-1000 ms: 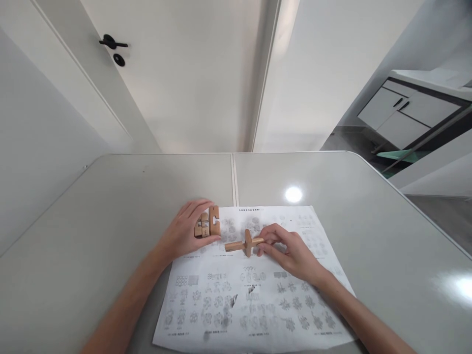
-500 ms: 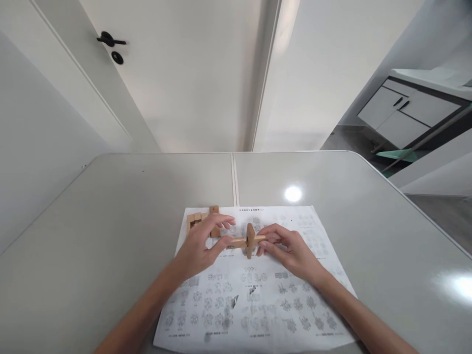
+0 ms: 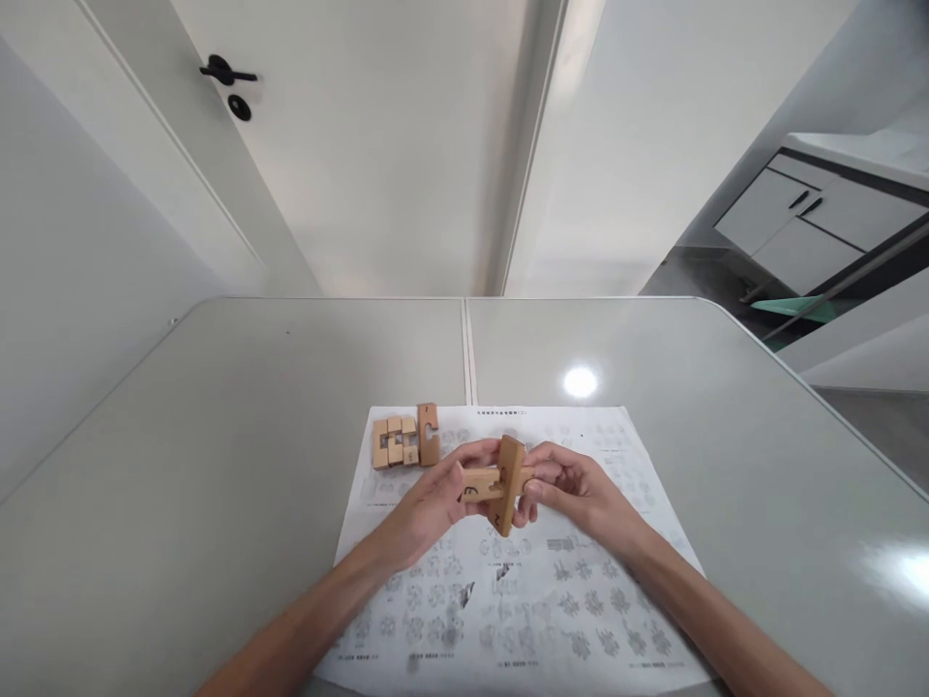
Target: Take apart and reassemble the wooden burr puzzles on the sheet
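Observation:
Two wooden puzzle pieces are crossed together above the paper sheet. One, a bar marked 3, lies crosswise and passes through the other, an upright slanting piece marked 2. My left hand is closed around the left end of the bar, its fingers going behind the pieces and partly hidden. With thumb and fingers, my right hand pinches the bar's right end. Left of them on the sheet lie a notched wooden piece and a group of small interlocking wooden pieces.
A printed paper sheet with many small puzzle drawings and a few torn spots lies on the grey table. Behind the table stands a white door with a black handle. A white cabinet is at the far right.
My left hand has closed round the bar, where its fingers were spread above it before. The crossed pieces have turned, showing their marks. The pieces on the left are now uncovered.

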Demonstrator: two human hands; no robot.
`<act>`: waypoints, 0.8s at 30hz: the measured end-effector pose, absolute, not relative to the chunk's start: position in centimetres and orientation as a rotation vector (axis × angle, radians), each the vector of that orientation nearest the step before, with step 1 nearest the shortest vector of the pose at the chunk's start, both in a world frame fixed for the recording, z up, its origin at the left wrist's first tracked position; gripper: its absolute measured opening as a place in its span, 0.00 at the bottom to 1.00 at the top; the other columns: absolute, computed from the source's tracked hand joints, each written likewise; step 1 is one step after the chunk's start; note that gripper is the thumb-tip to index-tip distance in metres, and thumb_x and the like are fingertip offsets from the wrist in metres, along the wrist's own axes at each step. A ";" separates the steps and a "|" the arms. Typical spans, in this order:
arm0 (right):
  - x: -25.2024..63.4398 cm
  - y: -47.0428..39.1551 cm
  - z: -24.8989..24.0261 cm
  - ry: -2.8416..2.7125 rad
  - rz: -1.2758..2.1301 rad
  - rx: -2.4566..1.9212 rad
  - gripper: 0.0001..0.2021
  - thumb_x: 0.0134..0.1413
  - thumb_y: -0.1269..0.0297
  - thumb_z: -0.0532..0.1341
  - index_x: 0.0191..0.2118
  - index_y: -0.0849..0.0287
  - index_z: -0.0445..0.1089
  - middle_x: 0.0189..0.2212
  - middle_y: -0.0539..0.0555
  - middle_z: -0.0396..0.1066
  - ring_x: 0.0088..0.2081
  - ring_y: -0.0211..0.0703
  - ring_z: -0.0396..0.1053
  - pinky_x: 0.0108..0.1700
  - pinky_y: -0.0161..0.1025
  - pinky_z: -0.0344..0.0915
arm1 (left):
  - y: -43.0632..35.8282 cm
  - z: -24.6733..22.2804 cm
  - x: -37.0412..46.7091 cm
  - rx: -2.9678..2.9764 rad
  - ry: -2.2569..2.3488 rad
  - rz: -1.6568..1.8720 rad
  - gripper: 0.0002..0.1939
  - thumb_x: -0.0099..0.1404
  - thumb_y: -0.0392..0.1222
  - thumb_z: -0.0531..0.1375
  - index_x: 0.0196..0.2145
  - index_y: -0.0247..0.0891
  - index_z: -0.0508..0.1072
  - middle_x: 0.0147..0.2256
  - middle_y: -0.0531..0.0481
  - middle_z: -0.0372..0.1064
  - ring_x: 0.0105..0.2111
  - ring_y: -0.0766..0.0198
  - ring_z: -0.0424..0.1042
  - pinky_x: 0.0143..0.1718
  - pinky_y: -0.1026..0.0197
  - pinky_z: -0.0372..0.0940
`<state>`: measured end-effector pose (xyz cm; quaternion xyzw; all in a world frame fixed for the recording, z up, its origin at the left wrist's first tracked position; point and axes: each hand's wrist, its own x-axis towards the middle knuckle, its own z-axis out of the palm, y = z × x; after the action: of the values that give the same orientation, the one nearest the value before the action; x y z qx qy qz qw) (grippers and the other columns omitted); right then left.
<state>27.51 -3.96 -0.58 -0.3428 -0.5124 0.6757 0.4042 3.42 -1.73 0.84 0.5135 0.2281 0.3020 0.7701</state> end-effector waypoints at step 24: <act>27.5 -3.7 -0.7 -1.271 1.676 -0.976 0.12 0.66 0.53 0.68 0.44 0.56 0.73 0.29 0.53 0.81 0.30 0.44 0.78 0.38 0.44 0.73 | -1.1 0.1 3.2 0.750 0.525 0.784 0.19 0.68 0.56 0.69 0.49 0.42 0.80 0.41 0.50 0.75 0.27 0.68 0.77 0.32 0.62 0.70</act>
<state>27.54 -3.68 -0.72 -0.3858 -0.5024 0.6624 0.3999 3.19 -1.09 0.14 0.3528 0.2467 0.3689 0.8238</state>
